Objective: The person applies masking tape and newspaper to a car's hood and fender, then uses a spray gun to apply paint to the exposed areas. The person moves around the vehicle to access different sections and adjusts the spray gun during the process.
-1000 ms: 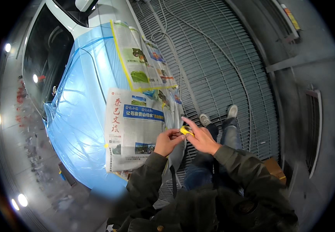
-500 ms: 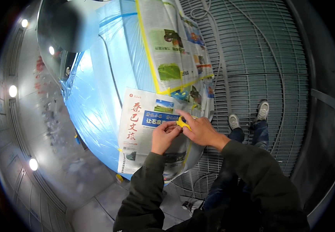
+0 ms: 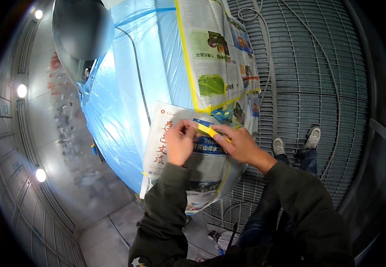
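A short strip of yellow masking tape [image 3: 206, 129] is stretched between my hands. My left hand [image 3: 179, 143] is closed, its fingertips pinching the strip's free end. The tape roll [image 3: 223, 138], seen almost edge-on, is gripped between the thumb and fingers of my right hand [image 3: 244, 146]. Beneath both hands lies a newspaper sheet [image 3: 204, 162] with red characters and a blue banner, over a large rounded body. Blue plastic film [image 3: 113, 100] covers much of that body. Farther off, a second newspaper area [image 3: 206, 58] is edged with yellow tape.
Metal floor grating [image 3: 308, 89] runs along the right side, with a pale hose [image 3: 333, 95] across it. Another person's shoes [image 3: 312, 137] stand on the grating near my right arm. At left is a grey, stained floor [image 3: 75, 169] by a wall with lights.
My hands have moved apart, and a strip of tape now spans between them. My left hand has shifted up and left. The whole view has shifted slightly.
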Demonstrator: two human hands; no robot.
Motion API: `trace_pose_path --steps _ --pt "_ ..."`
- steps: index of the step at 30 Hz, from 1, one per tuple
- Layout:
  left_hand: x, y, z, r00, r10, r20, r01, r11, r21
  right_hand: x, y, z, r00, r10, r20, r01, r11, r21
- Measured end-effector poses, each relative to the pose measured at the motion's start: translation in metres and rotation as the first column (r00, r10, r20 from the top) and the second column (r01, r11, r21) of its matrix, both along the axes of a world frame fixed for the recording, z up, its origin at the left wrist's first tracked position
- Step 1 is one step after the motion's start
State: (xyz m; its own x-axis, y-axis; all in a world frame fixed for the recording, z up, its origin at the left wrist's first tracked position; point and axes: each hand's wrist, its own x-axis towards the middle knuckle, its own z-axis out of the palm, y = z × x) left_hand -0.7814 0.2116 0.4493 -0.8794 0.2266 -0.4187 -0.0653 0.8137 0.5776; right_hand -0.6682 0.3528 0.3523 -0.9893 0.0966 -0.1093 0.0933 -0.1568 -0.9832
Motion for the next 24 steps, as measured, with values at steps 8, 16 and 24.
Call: trace_pose_path --steps 8,16,24 --pt "-0.064 -0.003 0.025 0.732 -0.228 -0.642 -0.001 0.942 -0.336 -0.015 0.003 -0.021 0.987 -0.063 0.147 0.03 0.976 0.217" --pt "-0.08 -0.001 0.02 0.667 -0.339 -0.664 0.003 0.892 -0.452 -0.039 -0.004 -0.024 0.972 -0.135 0.195 0.08 0.96 0.268" --pt "-0.089 0.006 0.041 0.695 -0.334 -0.637 -0.061 0.855 -0.516 -0.044 -0.012 -0.029 0.961 -0.148 0.233 0.074 0.951 0.299"
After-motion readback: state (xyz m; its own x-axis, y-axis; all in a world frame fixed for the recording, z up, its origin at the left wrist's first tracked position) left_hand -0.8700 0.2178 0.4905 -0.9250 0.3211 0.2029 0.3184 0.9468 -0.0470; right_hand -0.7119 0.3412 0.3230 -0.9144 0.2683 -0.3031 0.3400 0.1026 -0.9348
